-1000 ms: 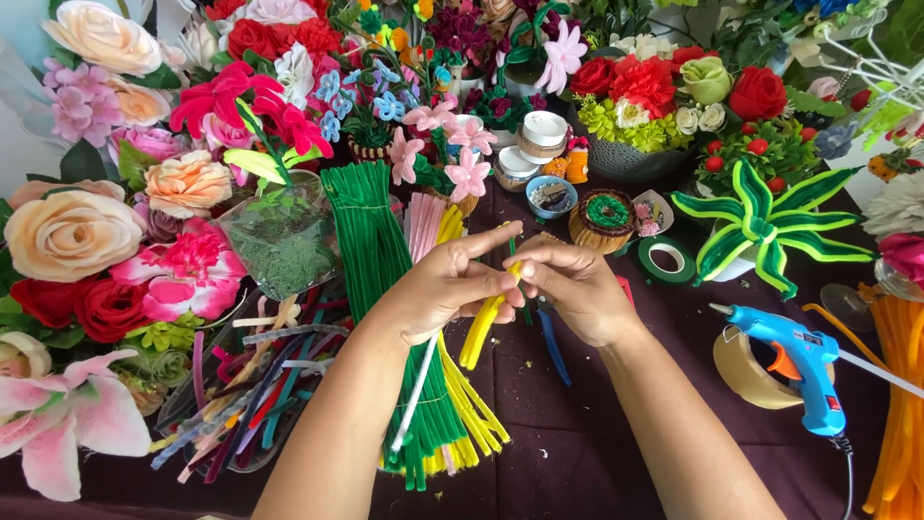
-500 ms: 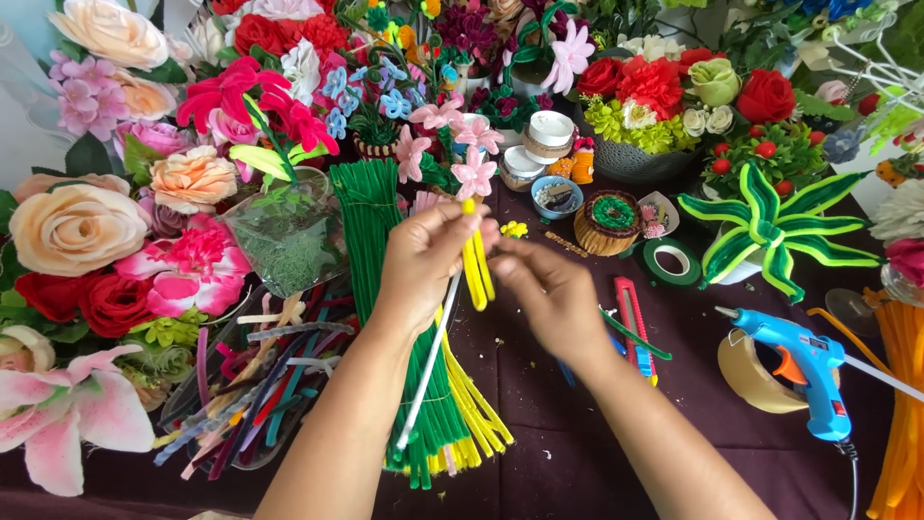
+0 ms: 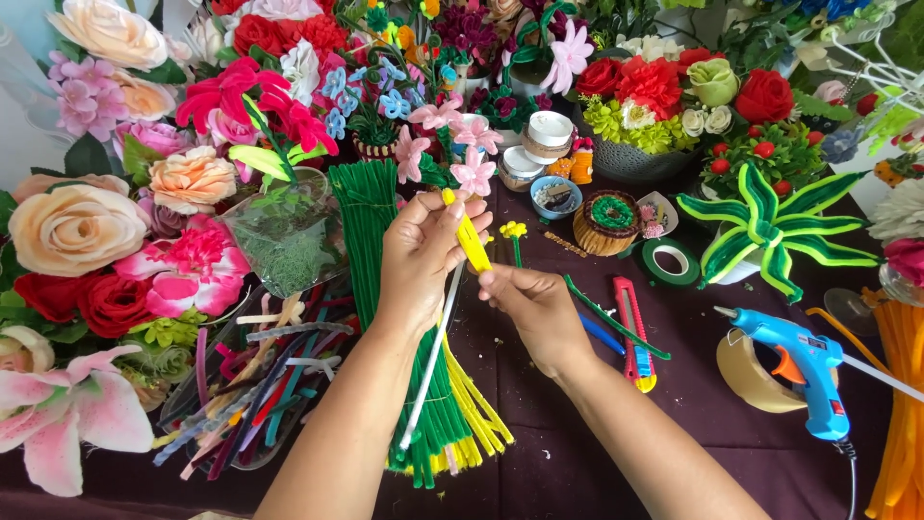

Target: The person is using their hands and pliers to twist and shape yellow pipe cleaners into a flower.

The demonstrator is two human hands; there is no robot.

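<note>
My left hand (image 3: 421, 255) grips the top of a folded yellow pipe cleaner (image 3: 471, 238) together with a white stick (image 3: 438, 347) that slants down toward me. My right hand (image 3: 532, 310) pinches the lower end of the yellow pipe cleaner. Both hands hover above a bundle of green pipe cleaners (image 3: 371, 231) and a fan of yellow ones (image 3: 474, 414) lying on the dark purple tablecloth (image 3: 703, 337).
Artificial flowers crowd the left and back edges. A clear tray of mixed pipe cleaners (image 3: 250, 380) lies at left. To the right are a red utility knife (image 3: 630, 332), green tape roll (image 3: 671, 262), blue glue gun (image 3: 804, 366), tan tape roll (image 3: 746, 371) and orange pipe cleaners (image 3: 900, 404).
My hands rose and shifted back; the yellow pipe cleaner is now held upright and stretched between them, with my right hand lower on it.
</note>
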